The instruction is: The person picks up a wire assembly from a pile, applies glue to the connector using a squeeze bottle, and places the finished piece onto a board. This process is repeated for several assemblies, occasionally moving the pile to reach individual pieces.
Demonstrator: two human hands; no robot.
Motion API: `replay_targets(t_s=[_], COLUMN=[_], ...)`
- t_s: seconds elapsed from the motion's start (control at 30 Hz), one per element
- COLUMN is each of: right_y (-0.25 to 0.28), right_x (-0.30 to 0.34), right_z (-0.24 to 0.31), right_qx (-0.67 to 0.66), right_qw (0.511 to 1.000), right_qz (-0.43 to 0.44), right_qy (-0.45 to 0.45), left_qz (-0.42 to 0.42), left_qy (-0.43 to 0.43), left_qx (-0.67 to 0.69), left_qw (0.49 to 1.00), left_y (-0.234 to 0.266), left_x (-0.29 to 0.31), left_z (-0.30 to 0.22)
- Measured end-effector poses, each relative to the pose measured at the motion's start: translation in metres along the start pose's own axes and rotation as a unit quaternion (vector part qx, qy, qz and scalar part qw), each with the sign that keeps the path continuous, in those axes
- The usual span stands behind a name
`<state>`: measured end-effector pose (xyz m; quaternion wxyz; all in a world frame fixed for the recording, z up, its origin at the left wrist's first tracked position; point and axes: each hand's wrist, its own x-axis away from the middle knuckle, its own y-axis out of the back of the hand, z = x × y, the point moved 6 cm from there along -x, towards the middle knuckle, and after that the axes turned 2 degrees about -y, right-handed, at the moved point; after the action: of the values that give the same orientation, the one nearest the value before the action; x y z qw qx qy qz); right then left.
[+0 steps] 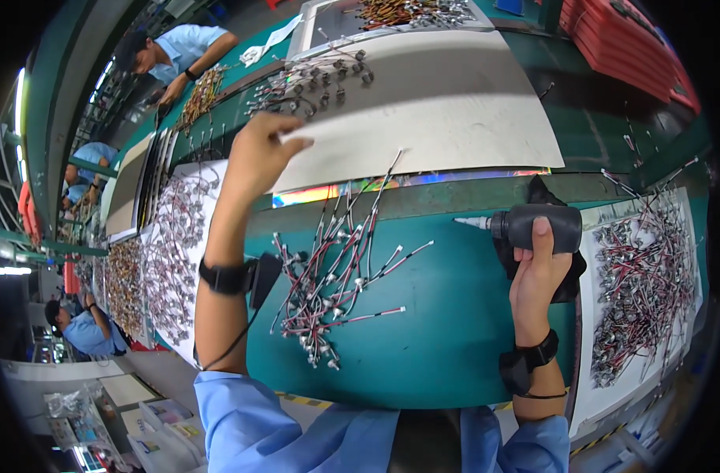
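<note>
My right hand (535,288) is wrapped around a black squeeze bottle (563,227), its thumb on the near side. The bottle lies on its side, with its pale tapered nozzle (474,222) pointing left over the green mat (454,315). Past the left edge of the mat, my left hand (264,154) is raised by the pale board (423,110), thumb and index finger apart and nothing visible between them. Beyond its fingers, small round parts with wires (324,87) stand in loose rows. A loose bunch of red, black and white wired parts (328,276) lies on the mat between my forearms.
At right, a white tray (584,394) holds a heap of wired parts. More wired parts (174,260) cover a white sheet at left. Black cloth (566,292) lies behind my right hand. Red stacked trays (612,47) stand back right. A co-worker (182,55) sits far left.
</note>
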<state>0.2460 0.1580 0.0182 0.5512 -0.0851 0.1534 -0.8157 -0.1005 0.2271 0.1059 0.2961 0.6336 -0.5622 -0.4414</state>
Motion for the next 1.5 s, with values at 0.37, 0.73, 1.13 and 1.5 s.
replay_targets(t_s=[0.37,0.73,1.13,1.5], right_y=[-0.005,-0.007,-0.007,-0.004], right_x=[0.007,0.01,0.008,0.006], right_z=[-0.004,-0.005,-0.004,-0.002], right_qx=[-0.051,-0.046,-0.071,-0.067], right_qw=[0.998,0.998,0.995,0.996], right_qz=[0.021,0.036,0.046,0.041], right_qy=[-0.012,-0.016,-0.046,-0.051], left_qz=[-0.157,-0.15,-0.249,-0.112], left_qy=[0.211,0.281,0.385,0.172], left_qx=[-0.214,-0.249,0.317,0.646], left_qw=[0.941,0.915,0.83,0.735], left_y=[0.036,0.015,0.035,-0.018], left_x=[0.284,0.318,0.308,0.174], left_z=[0.065,0.105,0.115,-0.011])
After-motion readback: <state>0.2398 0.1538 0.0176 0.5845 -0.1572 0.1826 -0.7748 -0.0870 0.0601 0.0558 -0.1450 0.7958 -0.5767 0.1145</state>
